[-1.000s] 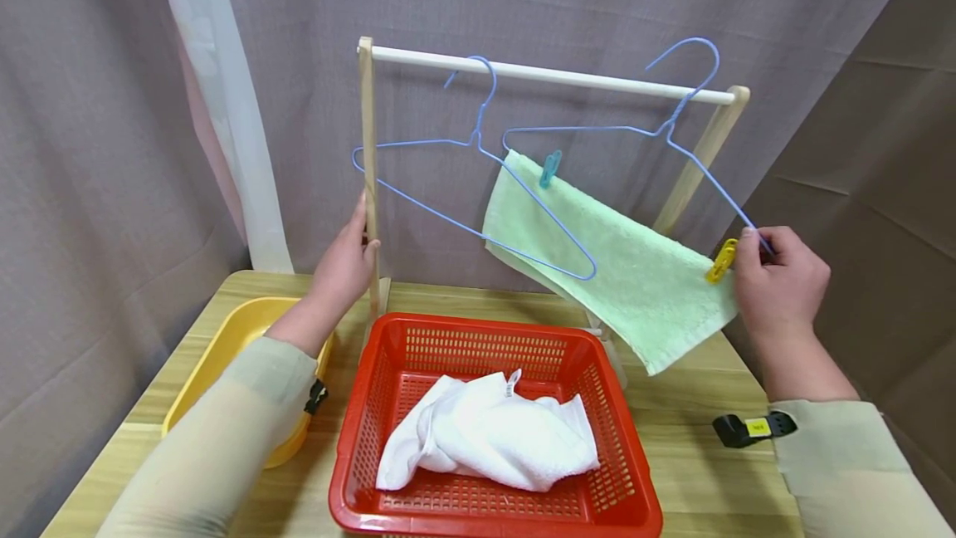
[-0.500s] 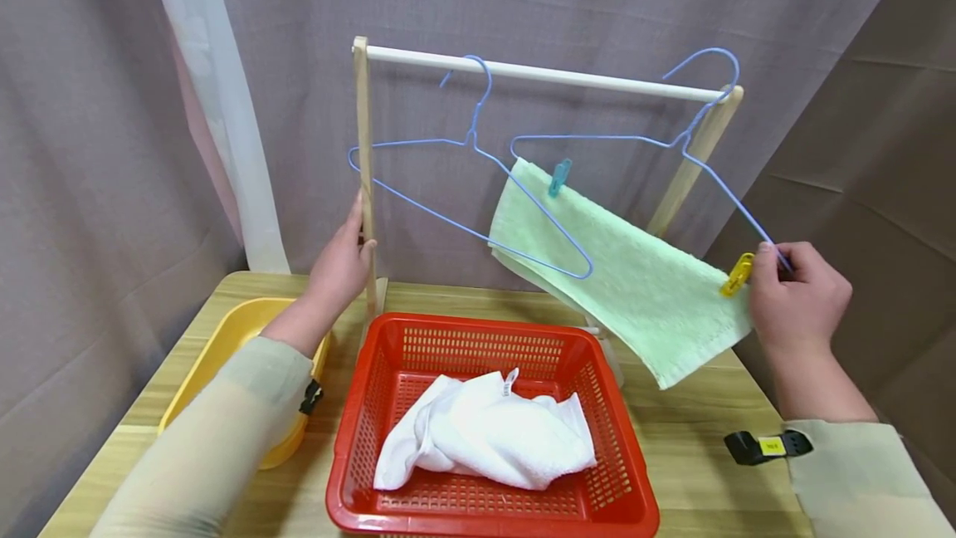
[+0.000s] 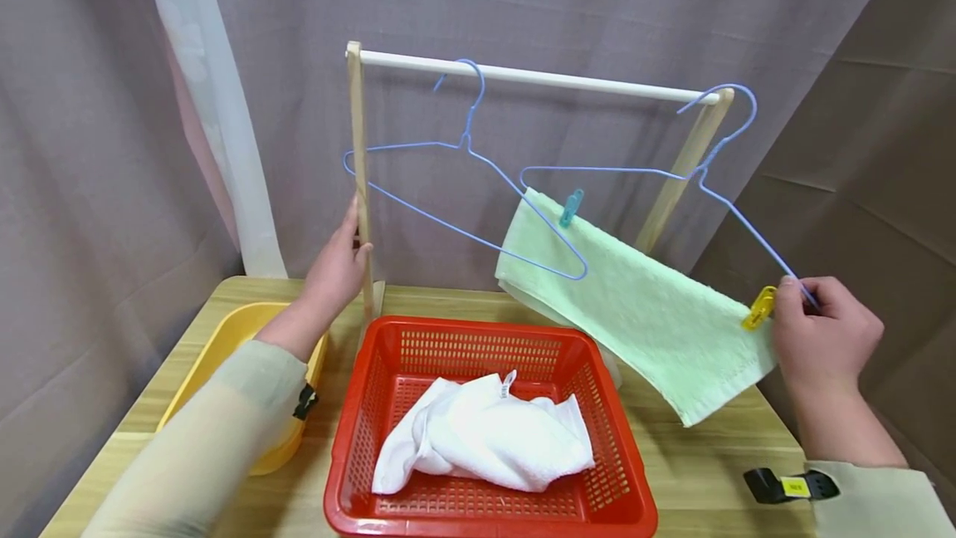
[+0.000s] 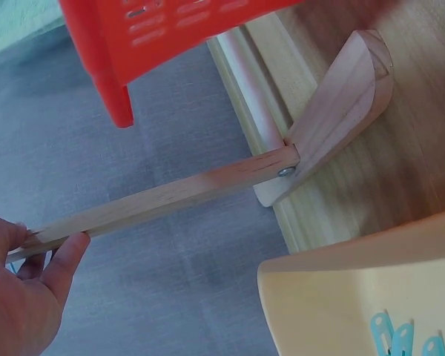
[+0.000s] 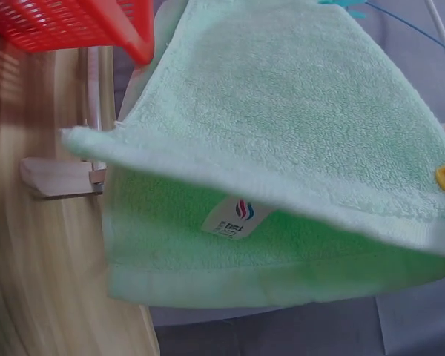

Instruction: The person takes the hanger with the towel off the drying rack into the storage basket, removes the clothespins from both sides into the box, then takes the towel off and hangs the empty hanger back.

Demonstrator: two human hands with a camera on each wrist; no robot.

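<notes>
My left hand grips the left wooden post of a drying rack; thumb and fingers hold it from both sides in the left wrist view. With my right hand I pinch the lower right end of a blue wire hanger. A light green towel hangs folded over it, slanting down to the right. A teal clothespin and a yellow clothespin clip the towel on. The hanger's hook overlaps the right end of the white rod; whether it touches the rod I cannot tell.
Another blue hanger hangs bare on the rod's left part. In front stands a red basket holding a crumpled white towel. At left, a yellow tub contains several teal clothespins. Curtains stand behind the wooden table.
My right hand has moved down and to the right with the hanger and green towel. The hook has dropped from above the rod toward its right end. My left hand stays on the post.
</notes>
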